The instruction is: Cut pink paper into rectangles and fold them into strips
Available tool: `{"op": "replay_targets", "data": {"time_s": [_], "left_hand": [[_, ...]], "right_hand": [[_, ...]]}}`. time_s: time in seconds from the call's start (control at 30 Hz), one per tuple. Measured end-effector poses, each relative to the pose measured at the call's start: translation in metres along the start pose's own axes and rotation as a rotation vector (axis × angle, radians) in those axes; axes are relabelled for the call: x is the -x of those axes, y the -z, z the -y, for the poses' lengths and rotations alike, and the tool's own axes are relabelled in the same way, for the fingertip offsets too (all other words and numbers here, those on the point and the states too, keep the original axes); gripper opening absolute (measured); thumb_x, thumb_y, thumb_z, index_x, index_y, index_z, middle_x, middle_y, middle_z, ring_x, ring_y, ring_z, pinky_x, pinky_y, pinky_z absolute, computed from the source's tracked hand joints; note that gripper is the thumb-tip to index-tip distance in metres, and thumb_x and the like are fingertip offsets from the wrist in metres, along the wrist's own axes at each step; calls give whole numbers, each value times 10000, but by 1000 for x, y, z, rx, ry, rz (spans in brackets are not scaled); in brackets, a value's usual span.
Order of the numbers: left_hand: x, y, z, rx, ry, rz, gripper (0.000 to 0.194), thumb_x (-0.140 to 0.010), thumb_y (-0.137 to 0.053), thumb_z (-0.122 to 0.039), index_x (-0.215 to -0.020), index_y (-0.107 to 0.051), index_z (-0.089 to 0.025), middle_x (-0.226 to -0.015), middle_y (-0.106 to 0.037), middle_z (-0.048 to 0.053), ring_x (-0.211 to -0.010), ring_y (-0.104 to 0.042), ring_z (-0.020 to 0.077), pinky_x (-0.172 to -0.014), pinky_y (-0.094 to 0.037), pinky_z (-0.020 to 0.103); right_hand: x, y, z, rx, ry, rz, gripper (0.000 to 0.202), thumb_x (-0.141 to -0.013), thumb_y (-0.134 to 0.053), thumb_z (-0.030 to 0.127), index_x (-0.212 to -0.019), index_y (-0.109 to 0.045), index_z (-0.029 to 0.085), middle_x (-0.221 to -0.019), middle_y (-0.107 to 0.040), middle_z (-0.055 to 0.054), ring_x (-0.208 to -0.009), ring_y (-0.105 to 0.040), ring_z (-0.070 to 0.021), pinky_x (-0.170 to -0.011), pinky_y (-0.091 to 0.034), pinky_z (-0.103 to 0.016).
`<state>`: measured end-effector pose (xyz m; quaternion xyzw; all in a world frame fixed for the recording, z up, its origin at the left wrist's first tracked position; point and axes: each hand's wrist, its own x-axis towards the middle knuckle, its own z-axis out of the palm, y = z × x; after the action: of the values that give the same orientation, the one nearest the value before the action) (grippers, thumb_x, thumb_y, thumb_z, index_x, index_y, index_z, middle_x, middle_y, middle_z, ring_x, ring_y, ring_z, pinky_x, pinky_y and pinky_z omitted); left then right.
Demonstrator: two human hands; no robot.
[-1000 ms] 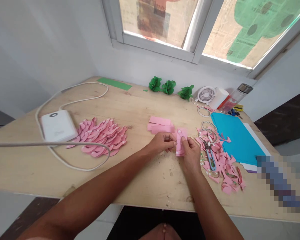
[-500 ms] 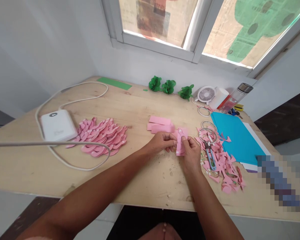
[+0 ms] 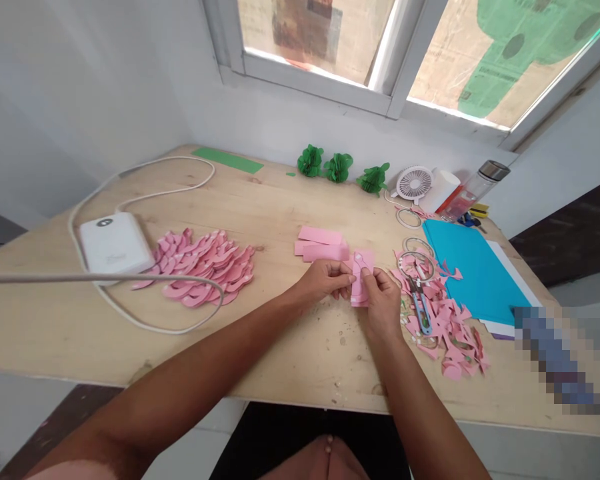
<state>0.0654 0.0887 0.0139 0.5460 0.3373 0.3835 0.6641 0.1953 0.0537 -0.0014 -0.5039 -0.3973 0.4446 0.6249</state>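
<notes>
A small pink paper strip (image 3: 363, 261) with a curved outline on it is held upright between both hands. My right hand (image 3: 383, 300) pinches it from the right, thumb on its face. My left hand (image 3: 327, 280) has its fingers closed on the strip's left edge. Just behind my left hand lie more pink paper strips (image 3: 324, 245), loosely stacked. Cut wavy pink pieces (image 3: 210, 267) form a pile to the left. Right of my right hand, blue-handled scissors (image 3: 421, 310) rest on pink paper scraps (image 3: 450, 327).
On the wooden table (image 3: 280, 353) are a white power bank (image 3: 115, 247) with a looping cable, a green strip (image 3: 227, 160), three green paper balls (image 3: 338, 168), a small fan (image 3: 415, 184), a bottle (image 3: 475, 190) and blue sheets (image 3: 475, 270). A pixelated patch covers the right side.
The camera view has shifted slightly, so the table's contents sit a little higher. Both hands keep nearly the same hold on the pink strip.
</notes>
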Motion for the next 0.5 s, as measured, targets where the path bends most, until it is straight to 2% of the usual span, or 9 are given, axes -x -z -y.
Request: {"op": "replay_targets", "data": {"time_s": [0.27, 0.5], "left_hand": [[-1, -1, 0, 4, -5, -44, 206, -689, -689, -299, -596, -577, -153, -519, -593, -16, -461, -532, 76, -457, -379, 182], [-4, 7, 0, 47, -22, -172, 223, -672, -696, -343, -622, -576, -161, -540, -597, -10, -474, -526, 87, -471, -403, 205]], "right_hand": [[1, -2, 4, -39, -33, 7, 264, -732, -690, 439, -766, -617, 188, -618, -549, 44, -542, -448, -105, -507, -349, -222], [0, -1, 8, -26, 17, -31, 254, -758, -652, 428, -803, -675, 179, -737, -632, 1, -706, -533, -143, -656, -417, -256]]}}
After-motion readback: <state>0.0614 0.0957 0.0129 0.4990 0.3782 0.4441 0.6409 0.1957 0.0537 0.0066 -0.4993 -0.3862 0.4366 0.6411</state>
